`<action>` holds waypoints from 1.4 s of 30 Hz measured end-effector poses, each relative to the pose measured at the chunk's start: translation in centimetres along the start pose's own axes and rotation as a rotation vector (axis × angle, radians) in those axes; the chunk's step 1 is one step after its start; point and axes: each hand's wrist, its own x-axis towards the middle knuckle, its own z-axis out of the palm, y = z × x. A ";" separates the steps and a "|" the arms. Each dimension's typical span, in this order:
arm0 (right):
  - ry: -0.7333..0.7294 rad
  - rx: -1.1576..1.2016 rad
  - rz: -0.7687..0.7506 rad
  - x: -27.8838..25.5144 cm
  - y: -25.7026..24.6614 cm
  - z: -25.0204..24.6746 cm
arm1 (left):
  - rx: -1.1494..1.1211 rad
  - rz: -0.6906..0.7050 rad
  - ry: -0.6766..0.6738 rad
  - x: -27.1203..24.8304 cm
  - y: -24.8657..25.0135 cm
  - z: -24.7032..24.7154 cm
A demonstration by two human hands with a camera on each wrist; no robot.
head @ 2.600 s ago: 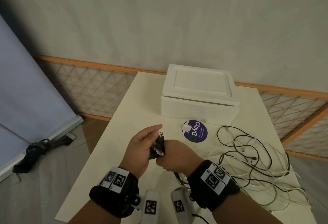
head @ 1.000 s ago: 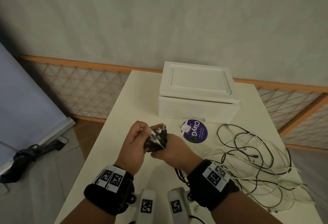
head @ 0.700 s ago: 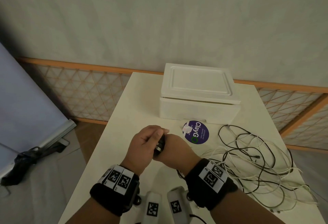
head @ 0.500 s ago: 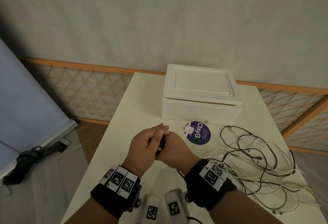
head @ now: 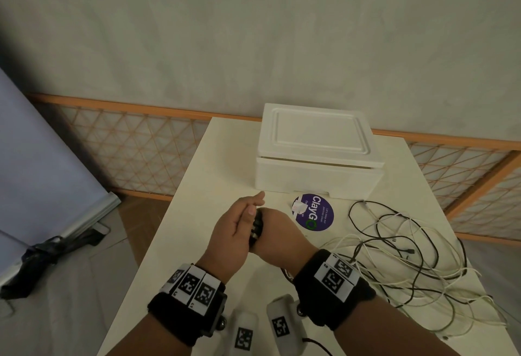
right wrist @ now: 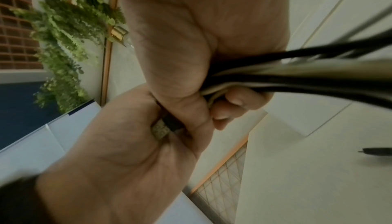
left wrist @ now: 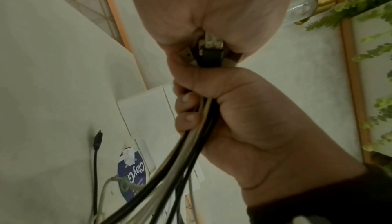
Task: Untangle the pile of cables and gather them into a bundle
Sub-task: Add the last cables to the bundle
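My right hand [head: 275, 235] grips a bunch of black and white cables [left wrist: 182, 158] just below their plugs [left wrist: 210, 49], fingers curled tight round them [right wrist: 231, 103]. My left hand [head: 239, 223] lies with its palm flat against the plug ends [right wrist: 161, 130], fingers straight and pointing away from me. Both hands hover over the middle of the cream table [head: 197, 209]. From the right fist the cables trail down and right into a loose tangle of black and white loops [head: 408, 259] on the table's right side.
A white foam box [head: 318, 152] with its lid on stands at the back of the table. A round purple ClayGo sticker [head: 314, 213] lies in front of it. A loose black plug [left wrist: 98, 139] lies near the sticker. The table's left edge drops to the floor.
Earlier my left fingers picked at the plug ends sticking out of my right fist. Now the left palm is pressed flat against them and the plugs are mostly hidden between the hands.
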 end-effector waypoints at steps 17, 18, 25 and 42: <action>0.006 0.222 0.111 0.0 0.4 -0.4 | -0.351 -0.121 0.008 0.0 0.4 -0.6; 0.009 0.226 0.115 0.0 0.5 -0.3 | -0.273 -0.099 -0.014 -0.1 0.5 -0.6; 0.001 0.409 0.108 -0.4 1.3 -0.6 | -0.760 -0.204 -0.071 1.1 -0.7 -1.8; 0.145 0.091 0.036 0.3 -0.6 -0.5 | -0.330 -0.316 -0.018 -1.0 -1.5 2.2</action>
